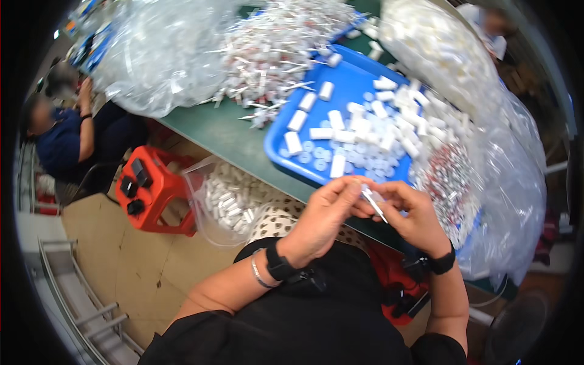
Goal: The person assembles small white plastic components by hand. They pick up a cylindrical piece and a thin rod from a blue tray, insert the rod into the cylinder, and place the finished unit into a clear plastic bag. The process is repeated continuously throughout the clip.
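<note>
Both hands [325, 214] [415, 214] pinch a slim, straight white piece [374, 204] slanting down to the right.

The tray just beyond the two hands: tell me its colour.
The tray is blue; the head view shows it best.

We have a tray [274, 145] on the table [210, 129] before us, with cylinders [297, 120] and discs [320, 165] in it. A heap of sticks [274, 55] lies far left of the tray, a bag [164, 55] farther left, a second bag [435, 36] far right. Our left hand [328, 213] and right hand [417, 219] are at the tray's near edge, a stick [375, 208] between them. Left of us, a bin [196, 193] stands right of a stool [161, 182].
</note>
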`<state>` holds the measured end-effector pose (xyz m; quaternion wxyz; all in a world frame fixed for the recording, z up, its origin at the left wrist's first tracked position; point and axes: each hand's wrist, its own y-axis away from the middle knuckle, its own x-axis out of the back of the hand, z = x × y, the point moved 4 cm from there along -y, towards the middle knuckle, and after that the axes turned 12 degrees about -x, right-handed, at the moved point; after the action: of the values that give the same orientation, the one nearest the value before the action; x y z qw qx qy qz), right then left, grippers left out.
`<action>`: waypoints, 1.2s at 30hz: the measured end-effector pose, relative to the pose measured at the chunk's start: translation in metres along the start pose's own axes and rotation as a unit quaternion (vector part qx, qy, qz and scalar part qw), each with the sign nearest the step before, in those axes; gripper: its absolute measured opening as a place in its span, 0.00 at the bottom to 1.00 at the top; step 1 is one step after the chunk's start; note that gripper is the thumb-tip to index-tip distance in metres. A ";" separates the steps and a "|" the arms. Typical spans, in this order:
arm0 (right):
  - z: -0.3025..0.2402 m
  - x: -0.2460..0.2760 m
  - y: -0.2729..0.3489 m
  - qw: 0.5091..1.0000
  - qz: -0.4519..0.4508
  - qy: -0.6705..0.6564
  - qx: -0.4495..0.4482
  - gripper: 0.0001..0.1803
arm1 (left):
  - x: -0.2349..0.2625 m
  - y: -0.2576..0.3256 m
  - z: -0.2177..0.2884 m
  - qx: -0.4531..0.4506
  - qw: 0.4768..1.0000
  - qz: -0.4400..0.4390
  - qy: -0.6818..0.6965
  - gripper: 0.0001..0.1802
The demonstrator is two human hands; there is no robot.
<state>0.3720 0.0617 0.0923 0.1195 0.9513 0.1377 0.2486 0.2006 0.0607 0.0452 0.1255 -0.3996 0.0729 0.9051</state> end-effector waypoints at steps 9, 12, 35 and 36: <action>0.016 0.015 0.020 0.942 -0.136 -0.273 -0.139 0.09 | -0.013 0.009 -0.012 0.064 0.989 -0.009 -0.137 0.18; 0.026 0.012 0.032 0.918 -0.141 -0.338 -0.151 0.09 | -0.017 0.013 -0.024 0.069 0.987 -0.009 -0.144 0.19; 0.098 0.197 0.098 0.734 0.460 0.486 -0.113 0.17 | -0.035 0.001 -0.027 0.172 0.982 -0.079 -0.015 0.13; 0.085 0.189 0.105 0.726 0.480 0.487 -0.080 0.17 | -0.033 -0.001 -0.027 0.170 0.983 -0.072 -0.011 0.13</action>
<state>0.5948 0.0105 0.1346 -0.0232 0.6256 -0.3182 0.7119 0.2411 0.0499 0.0513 0.2566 -0.3671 0.1951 0.8725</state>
